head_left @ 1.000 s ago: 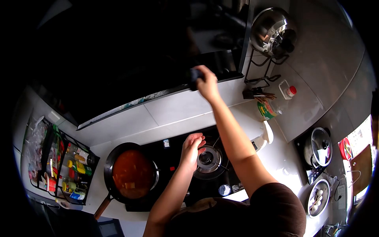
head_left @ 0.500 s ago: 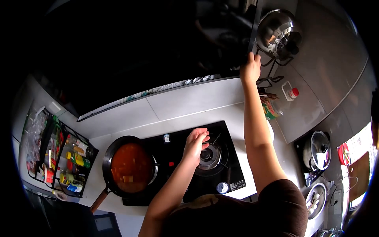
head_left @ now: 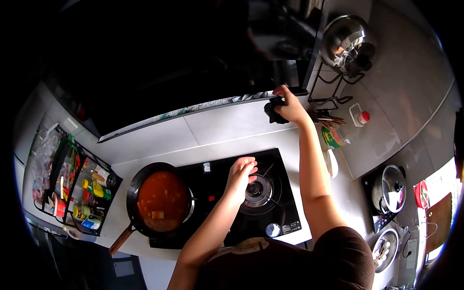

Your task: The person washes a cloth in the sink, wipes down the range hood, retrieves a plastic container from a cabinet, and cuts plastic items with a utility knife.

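My right hand (head_left: 291, 107) is closed on a dark cloth (head_left: 275, 110) at the lower edge of the black range hood (head_left: 193, 72). Above the right burner (head_left: 259, 191) hovers my left hand (head_left: 240, 178), its fingers slightly curled and apart, holding nothing. A wok (head_left: 133, 195) with red-orange soup (head_left: 162, 198) and a pale piece in it rests on the left side of the black gas stove (head_left: 220, 166), its wooden handle pointing to the lower left.
A rack of bottles and packets (head_left: 92, 193) stands at the left. On the right are a steel lid (head_left: 347, 44) on a wall rack, a red-capped jug (head_left: 360, 117), a green-labelled bottle (head_left: 332, 137), a glass-lidded pot (head_left: 392, 188) and a bowl of eggs (head_left: 385, 250).
My right hand went right along the hood's edge to its corner, then came back a little left with the dark cloth. My left hand has barely moved.
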